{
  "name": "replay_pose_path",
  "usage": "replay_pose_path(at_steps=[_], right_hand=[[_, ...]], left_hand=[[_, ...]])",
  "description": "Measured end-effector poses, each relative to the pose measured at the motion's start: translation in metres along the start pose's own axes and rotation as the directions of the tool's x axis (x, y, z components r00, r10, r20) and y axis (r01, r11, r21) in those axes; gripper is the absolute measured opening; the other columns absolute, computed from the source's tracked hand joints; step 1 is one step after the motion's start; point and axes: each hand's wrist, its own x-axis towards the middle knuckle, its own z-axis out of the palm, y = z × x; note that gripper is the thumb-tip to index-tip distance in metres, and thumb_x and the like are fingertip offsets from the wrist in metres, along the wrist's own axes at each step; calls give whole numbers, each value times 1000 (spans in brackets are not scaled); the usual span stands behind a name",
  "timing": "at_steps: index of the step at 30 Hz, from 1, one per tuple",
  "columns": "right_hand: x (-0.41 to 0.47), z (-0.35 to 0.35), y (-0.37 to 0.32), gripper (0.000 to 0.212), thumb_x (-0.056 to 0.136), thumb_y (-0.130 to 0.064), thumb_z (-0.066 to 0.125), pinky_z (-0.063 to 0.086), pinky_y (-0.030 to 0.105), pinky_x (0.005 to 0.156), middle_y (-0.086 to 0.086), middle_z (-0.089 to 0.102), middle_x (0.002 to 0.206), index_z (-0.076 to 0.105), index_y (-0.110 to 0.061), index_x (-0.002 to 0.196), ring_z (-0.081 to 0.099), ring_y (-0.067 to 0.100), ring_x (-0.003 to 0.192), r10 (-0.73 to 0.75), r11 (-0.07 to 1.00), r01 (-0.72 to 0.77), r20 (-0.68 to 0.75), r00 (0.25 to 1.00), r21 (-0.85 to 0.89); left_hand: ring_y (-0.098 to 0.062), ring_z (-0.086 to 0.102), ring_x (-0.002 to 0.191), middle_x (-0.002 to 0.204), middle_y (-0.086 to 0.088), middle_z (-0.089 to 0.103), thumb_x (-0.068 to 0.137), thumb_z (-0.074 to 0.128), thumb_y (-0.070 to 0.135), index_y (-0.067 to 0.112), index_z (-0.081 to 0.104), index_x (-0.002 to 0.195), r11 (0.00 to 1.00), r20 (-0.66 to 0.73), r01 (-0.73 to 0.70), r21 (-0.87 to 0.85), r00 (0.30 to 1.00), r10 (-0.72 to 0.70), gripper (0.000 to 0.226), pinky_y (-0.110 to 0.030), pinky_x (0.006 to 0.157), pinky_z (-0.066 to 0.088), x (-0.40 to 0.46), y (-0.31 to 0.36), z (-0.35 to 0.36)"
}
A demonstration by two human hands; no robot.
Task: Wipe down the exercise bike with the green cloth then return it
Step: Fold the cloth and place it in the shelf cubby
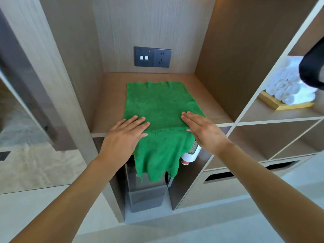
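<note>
The green cloth (158, 109) lies spread flat on a wooden shelf (208, 95) inside a niche, its near end hanging over the front edge. My left hand (125, 134) rests flat on the cloth's near left corner, fingers stretched out. My right hand (203, 128) lies flat at the cloth's near right edge, fingers also straight. Neither hand grips the cloth. The exercise bike is not in view.
A dark socket and switch plate (152, 57) sits on the niche's back wall. Rolled white towels (287, 85) fill a gold tray on the right shelf. Below the shelf stand a grey bin (145, 193) and a white cylinder (191, 155). A dark object (313, 67) intrudes at right.
</note>
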Motion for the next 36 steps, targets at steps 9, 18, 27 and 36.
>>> replay_pose_path(at_steps=[9,18,27,36], right_hand=[[-32,-21,-10,44,73,22,71,51,40,70,13,69,97,71,-3,111,64,37,81,49,996,-25,-275,960,90],[-87,-49,-8,12,95,-15,73,55,31,78,4,79,98,81,-9,103,70,22,86,65,941,39,-290,955,337],[-99,-61,-40,17,102,-6,63,48,19,89,1,74,108,75,-9,115,65,14,96,1,842,133,-248,969,523],[-76,-70,-17,16,104,-3,60,39,3,79,-1,72,101,74,-9,110,54,1,86,181,825,-25,-221,958,565]], left_hand=[[-15,71,86,95,6,77,93,69,49,14,81,90,955,-164,224,-196,952,-258,38,-34,81,56,-43,44,-64],[-1,65,97,103,4,72,96,71,10,7,78,103,895,-183,360,-265,892,-413,10,-10,91,48,-85,129,-99],[-9,70,81,91,2,76,88,81,11,9,82,97,828,-316,514,-224,765,-561,9,-21,73,55,-136,195,-138],[8,64,89,96,9,73,93,73,2,11,81,102,800,-270,562,-213,753,-600,15,-5,86,47,-90,148,-110]])
